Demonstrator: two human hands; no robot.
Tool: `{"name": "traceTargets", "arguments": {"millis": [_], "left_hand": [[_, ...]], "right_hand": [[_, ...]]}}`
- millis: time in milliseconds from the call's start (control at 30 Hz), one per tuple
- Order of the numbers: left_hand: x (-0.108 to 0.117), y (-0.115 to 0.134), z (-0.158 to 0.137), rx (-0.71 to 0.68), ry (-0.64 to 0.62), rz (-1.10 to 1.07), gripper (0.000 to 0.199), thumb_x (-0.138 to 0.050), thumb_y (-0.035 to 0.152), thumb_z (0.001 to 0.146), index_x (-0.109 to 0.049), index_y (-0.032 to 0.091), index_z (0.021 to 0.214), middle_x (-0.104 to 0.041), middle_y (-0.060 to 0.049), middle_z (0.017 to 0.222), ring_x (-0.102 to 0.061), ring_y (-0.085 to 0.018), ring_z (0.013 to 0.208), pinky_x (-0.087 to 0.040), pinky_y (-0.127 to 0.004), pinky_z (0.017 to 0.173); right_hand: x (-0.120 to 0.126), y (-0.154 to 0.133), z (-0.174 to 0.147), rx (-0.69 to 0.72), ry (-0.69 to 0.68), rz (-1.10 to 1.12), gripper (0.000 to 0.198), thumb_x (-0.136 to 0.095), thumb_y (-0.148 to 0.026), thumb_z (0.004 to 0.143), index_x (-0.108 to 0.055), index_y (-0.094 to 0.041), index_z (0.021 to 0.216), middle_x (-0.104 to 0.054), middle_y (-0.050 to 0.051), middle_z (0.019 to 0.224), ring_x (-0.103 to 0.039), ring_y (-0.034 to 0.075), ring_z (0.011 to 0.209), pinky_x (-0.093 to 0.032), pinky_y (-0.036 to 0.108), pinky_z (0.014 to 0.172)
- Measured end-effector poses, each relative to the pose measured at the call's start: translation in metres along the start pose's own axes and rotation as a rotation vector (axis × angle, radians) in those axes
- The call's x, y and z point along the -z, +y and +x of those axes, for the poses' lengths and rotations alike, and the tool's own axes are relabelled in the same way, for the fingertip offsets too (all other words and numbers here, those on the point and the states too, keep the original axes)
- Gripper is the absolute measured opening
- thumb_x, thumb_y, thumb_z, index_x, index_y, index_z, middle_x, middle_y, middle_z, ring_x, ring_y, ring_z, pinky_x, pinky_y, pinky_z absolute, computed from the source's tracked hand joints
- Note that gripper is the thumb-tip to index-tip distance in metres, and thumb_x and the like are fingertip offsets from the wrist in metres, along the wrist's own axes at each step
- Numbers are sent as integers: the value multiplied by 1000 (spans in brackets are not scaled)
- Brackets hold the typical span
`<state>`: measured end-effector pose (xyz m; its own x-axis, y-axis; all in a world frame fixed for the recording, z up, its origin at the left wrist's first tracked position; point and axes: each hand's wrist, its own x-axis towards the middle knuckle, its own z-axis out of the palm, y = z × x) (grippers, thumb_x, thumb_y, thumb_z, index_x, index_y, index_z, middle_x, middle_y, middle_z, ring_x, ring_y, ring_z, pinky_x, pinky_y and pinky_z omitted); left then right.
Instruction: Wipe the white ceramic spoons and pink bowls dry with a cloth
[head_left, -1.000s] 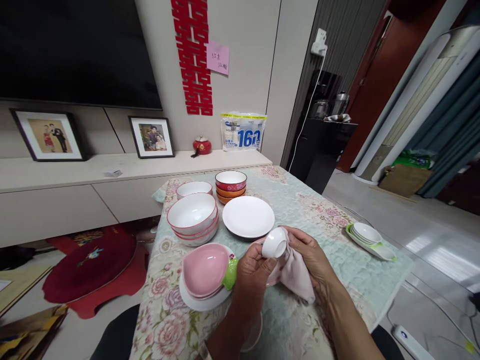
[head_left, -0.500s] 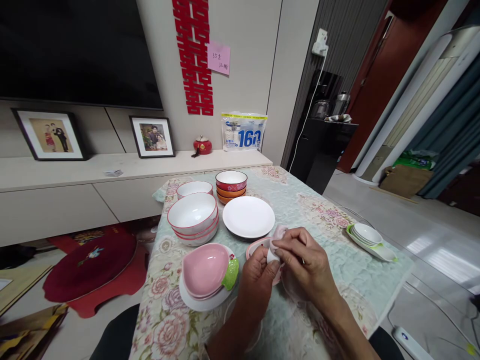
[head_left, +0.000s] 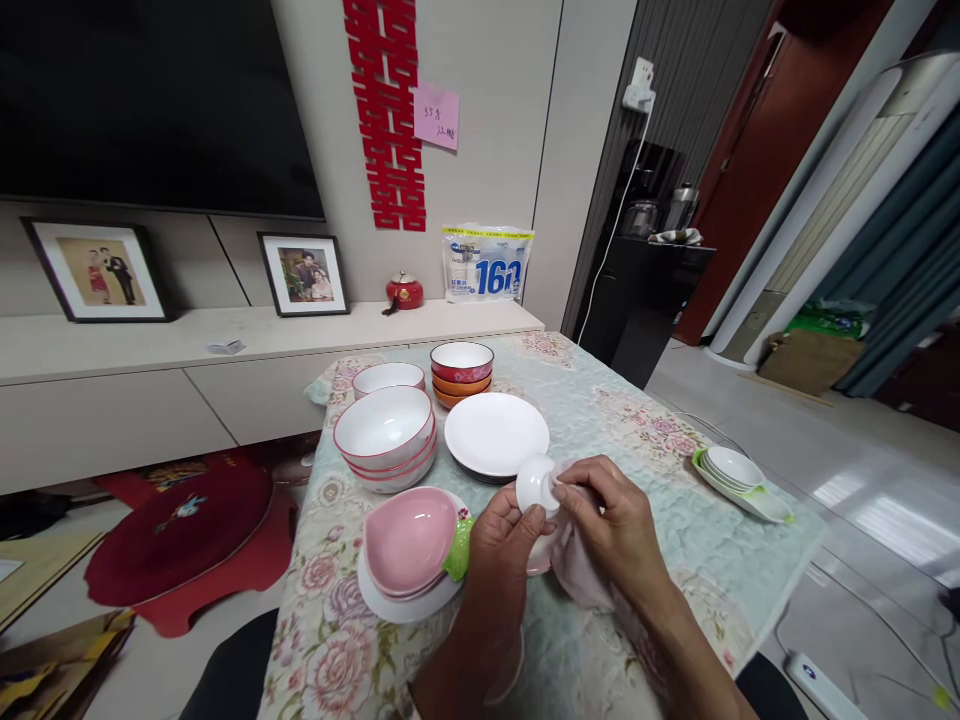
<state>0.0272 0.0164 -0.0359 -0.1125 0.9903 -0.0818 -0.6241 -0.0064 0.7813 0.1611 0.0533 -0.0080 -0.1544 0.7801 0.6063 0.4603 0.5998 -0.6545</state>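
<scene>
Left hand (head_left: 504, 545) holds white bowl (head_left: 531, 484); small dishes (head_left: 733, 467) well apart (near table edge (head_left: 801, 550)).

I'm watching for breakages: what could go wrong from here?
The small white bowl, held in the left hand while the right hand holds the pale pink cloth against it, could slip. The left hand, close beside the pink bowl, might knock it. The stacked red-rimmed bowls stand near the tablecloth's left edge, so a bump might send them over.
</scene>
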Motion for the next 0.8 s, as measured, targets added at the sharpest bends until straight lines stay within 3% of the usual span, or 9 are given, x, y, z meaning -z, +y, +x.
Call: {"name": "traceTargets", "arguments": {"millis": [167, 233, 367, 567, 667, 800], "left_hand": [[0, 1, 1, -13, -71, -36, 29, -81, 30, 77, -73, 14, 99, -78, -7, 87, -69, -18, 79, -53, -29, 76], [0, -1, 0, -12, -88, -15, 26, -80, 28, 78, -73, 15, 99, -78, -6, 89, -69, -18, 80, -53, -29, 77], [0, -1, -4, -28, -61, 58, 15, -75, 23, 81, -73, 16, 94, -77, -3, 85, -66, -13, 73, -51, -23, 68], [-2, 2, 1, -20, -53, -32, 17, -80, 26, 74, -69, 16, 82, -76, -3, 77, -66, -14, 67, -52, -26, 68], [-3, 2, -1, 10, -58, -4, 23, -82, 28, 73, -71, 15, 89, -76, -4, 78, -66, -15, 68, -51, -25, 65], [-3, 0, -6, 4, -21, 39, 22, -80, 28, 75, -73, 15, 91, -75, -3, 77, -62, -12, 64, -48, -22, 62]], "right_hand": [[-1, -17, -2, 178, -111, -58, 18, -53, -10, 96, -66, -21, 99, -67, 6, 97, -64, 19, 94, -51, 31, 80], [0, -18, -1, 202, -94, -67, 18, -53, -8, 95, -65, -21, 99, -66, 6, 97, -64, 19, 95, -50, 30, 81], [2, -10, -1, 147, 11, -160, 13, -55, -10, 93, -65, -19, 92, -64, 6, 90, -63, 19, 87, -48, 30, 75], [5, -17, -4, 25, -179, -130, 14, -57, -9, 89, -64, -20, 85, -65, 3, 84, -63, 18, 80, -47, 29, 69], [4, -19, -2, 90, -128, -64, 14, -55, -11, 92, -65, -20, 89, -66, 3, 89, -64, 17, 86, -48, 28, 75], [2, -11, -1, 104, -3, -132, 13, -54, -11, 93, -64, -19, 91, -65, 4, 89, -64, 18, 85, -48, 29, 75]]}}
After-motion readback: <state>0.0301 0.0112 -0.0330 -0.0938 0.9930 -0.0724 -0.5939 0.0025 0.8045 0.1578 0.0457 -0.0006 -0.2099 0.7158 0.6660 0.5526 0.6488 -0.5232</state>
